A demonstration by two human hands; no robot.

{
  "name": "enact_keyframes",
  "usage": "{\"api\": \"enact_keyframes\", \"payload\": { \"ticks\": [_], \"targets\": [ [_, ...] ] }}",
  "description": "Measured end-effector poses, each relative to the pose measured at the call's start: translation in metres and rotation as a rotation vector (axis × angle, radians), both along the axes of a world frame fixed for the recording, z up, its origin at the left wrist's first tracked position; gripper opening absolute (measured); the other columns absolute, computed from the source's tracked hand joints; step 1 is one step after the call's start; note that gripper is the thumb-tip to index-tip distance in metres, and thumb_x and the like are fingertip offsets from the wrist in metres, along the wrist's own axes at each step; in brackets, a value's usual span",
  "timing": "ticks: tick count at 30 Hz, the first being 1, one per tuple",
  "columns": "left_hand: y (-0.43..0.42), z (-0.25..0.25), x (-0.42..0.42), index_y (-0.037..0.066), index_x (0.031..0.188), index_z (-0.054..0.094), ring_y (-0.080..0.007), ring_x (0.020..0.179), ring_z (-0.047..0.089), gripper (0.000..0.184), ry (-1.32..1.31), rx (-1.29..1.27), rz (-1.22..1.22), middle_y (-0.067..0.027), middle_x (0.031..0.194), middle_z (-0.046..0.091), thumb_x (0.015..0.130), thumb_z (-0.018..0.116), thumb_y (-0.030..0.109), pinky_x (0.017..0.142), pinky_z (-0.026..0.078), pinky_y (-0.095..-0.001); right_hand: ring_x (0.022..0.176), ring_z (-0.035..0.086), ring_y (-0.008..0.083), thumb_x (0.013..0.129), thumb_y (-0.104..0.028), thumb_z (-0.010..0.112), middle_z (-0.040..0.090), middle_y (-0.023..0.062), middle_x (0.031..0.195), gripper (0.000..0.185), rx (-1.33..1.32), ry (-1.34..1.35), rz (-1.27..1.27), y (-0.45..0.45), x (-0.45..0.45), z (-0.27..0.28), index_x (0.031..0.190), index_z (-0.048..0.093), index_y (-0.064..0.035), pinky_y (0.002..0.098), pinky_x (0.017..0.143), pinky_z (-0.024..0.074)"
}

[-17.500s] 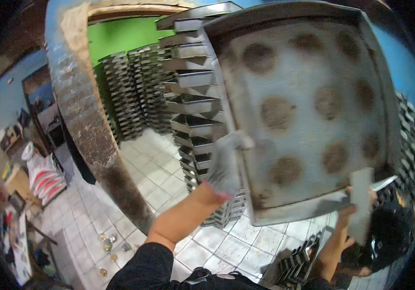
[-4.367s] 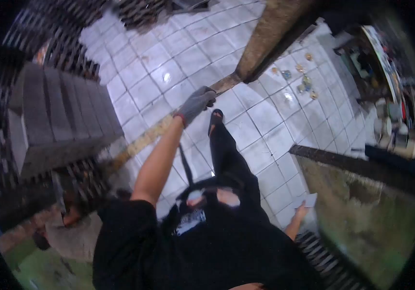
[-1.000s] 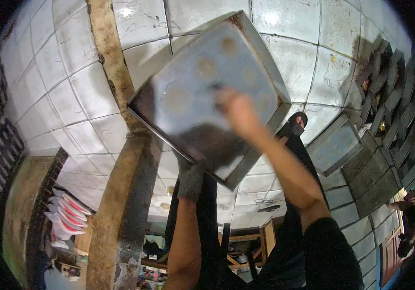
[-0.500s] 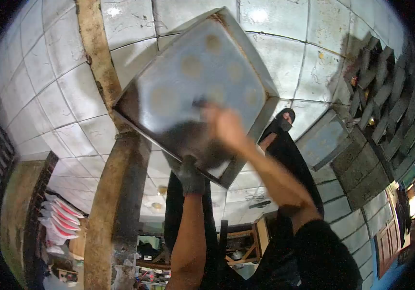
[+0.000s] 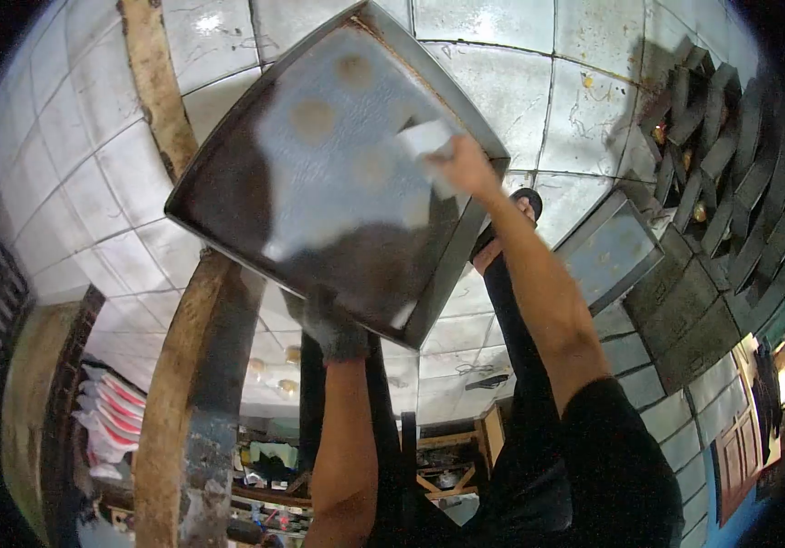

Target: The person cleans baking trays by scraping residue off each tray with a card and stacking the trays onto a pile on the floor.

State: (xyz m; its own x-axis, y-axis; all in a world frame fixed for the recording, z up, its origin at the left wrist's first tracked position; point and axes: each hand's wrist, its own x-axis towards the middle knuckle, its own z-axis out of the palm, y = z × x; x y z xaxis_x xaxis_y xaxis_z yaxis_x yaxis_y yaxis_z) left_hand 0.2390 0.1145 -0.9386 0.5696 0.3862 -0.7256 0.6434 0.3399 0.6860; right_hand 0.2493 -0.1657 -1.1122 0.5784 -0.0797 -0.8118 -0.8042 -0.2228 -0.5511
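A large square metal tray (image 5: 310,164) with raised sides and several round brown stains is held tilted, one corner toward the top of the view. My left hand (image 5: 333,327), in a grey glove, grips its lower edge. Over the tray's right half, my bare right hand (image 5: 466,166) holds a flat, pale scraper (image 5: 426,138) close to the stained surface. Motion blurs the scraper slightly, and whether its edge touches the metal cannot be told.
Another tray (image 5: 614,251) lies on the tiled floor to the right, beside criss-crossed stacked trays (image 5: 721,155). A worn wooden post (image 5: 196,384) stands at lower left, near red-and-white sacks (image 5: 114,416). My sandalled foot (image 5: 528,205) is just right of the held tray.
The held tray has shifted left in the view. My right hand has moved up and right across it, and the pale scraper's flat face now shows. My left hand keeps its grip.
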Motion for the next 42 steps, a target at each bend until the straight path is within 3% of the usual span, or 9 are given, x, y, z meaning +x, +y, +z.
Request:
{"api": "enact_keyframes", "payload": {
  "ticks": [5,8,10,20,24,30,33,35,42],
  "targets": [
    [0.004,-0.015,-0.029,0.007,0.127,0.056,-0.0215,0.085,0.063,0.047,-0.175,-0.038,-0.010,-0.0076,0.098,0.060,0.081,0.066,0.008,0.084,0.059,-0.0391,0.093,0.071,0.0357,0.090,-0.021,0.073,0.073,0.0243,0.102,0.035,0.091,-0.139,0.221,0.113,-0.018,0.127,0.113,0.070,0.0049,0.0436,0.084,0.0560],
    [0.026,-0.014,-0.061,0.000,0.118,0.062,-0.0258,0.100,0.065,0.032,-0.447,0.456,-0.736,-0.0122,0.108,0.065,0.093,0.067,0.020,0.090,0.058,-0.0381,0.102,0.068,0.0438,0.079,-0.006,0.067,0.071,0.0270,0.103,0.030,0.401,-0.138,0.259,0.104,-0.048,0.176,0.107,0.069,0.0031,0.0510,0.095,0.0514],
    [-0.032,0.049,-0.022,-0.001,0.127,0.053,-0.0253,0.101,0.061,0.043,-0.305,-0.126,-0.016,-0.0126,0.111,0.059,0.089,0.065,0.013,0.090,0.053,-0.0377,0.100,0.070,0.0410,0.082,-0.009,0.066,0.071,0.0263,0.103,0.034,0.274,-0.417,0.243,0.075,-0.060,0.228,0.114,0.069,0.0030,0.0467,0.092,0.0544],
    [-0.190,0.314,0.050,-0.002,0.146,0.042,-0.0324,0.114,0.060,0.083,-0.634,1.213,-0.707,-0.0176,0.131,0.058,0.078,0.082,0.021,0.101,0.048,-0.0448,0.089,0.067,0.0130,0.098,-0.020,0.072,0.075,0.0068,0.098,0.026,0.034,-0.580,-0.823,-0.143,0.014,0.375,0.108,0.071,0.0046,0.0281,0.082,0.0527],
    [-0.256,0.434,0.079,0.003,0.132,0.058,-0.0430,0.116,0.065,0.063,-0.867,0.841,-1.268,-0.0213,0.128,0.067,0.080,0.080,0.032,0.104,0.050,-0.0479,0.090,0.066,0.0122,0.097,-0.015,0.071,0.074,0.0061,0.099,0.021,0.010,-0.793,-0.965,-0.190,0.099,0.490,0.106,0.071,0.0043,0.0280,0.082,0.0527],
    [-0.248,0.420,0.112,0.001,0.139,0.052,-0.0416,0.128,0.058,0.069,-1.324,0.644,-1.168,-0.0220,0.139,0.059,0.076,0.073,0.019,0.112,0.045,-0.0468,0.094,0.067,0.0136,0.095,-0.008,0.070,0.074,0.0063,0.104,0.019,-0.109,-0.995,-0.854,-0.186,0.158,0.538,0.111,0.070,0.0033,0.0290,0.085,0.0520],
    [-0.210,0.412,0.156,-0.002,0.143,0.045,-0.0440,0.127,0.058,0.073,-0.706,0.461,-1.182,-0.0251,0.140,0.057,0.078,0.073,0.017,0.109,0.046,-0.0431,0.096,0.067,0.0144,0.094,-0.004,0.069,0.074,0.0065,0.106,0.021,-0.144,-0.889,-0.774,-0.165,0.190,0.463,0.114,0.070,0.0028,0.0294,0.087,0.0516],
    [-0.177,0.357,0.188,-0.005,0.145,0.043,-0.0366,0.123,0.061,0.071,-0.641,0.917,-0.906,-0.0237,0.135,0.059,0.081,0.070,0.011,0.104,0.048,-0.0374,0.097,0.067,0.0149,0.093,-0.002,0.068,0.074,0.0065,0.108,0.023,-0.120,-0.792,-0.736,-0.144,0.213,0.397,0.116,0.070,0.0025,0.0297,0.088,0.0514],
    [-0.024,0.115,0.361,0.007,0.142,0.050,-0.0130,0.089,0.057,0.075,-0.357,-0.089,-0.056,-0.0025,0.097,0.056,0.070,0.057,-0.011,0.082,0.052,-0.0311,0.093,0.066,0.0156,0.090,-0.011,0.079,0.074,0.0063,0.103,0.025,0.036,-0.467,-0.810,-0.019,0.279,0.331,0.108,0.073,0.0046,0.0296,0.088,0.0498]
  ]
}}
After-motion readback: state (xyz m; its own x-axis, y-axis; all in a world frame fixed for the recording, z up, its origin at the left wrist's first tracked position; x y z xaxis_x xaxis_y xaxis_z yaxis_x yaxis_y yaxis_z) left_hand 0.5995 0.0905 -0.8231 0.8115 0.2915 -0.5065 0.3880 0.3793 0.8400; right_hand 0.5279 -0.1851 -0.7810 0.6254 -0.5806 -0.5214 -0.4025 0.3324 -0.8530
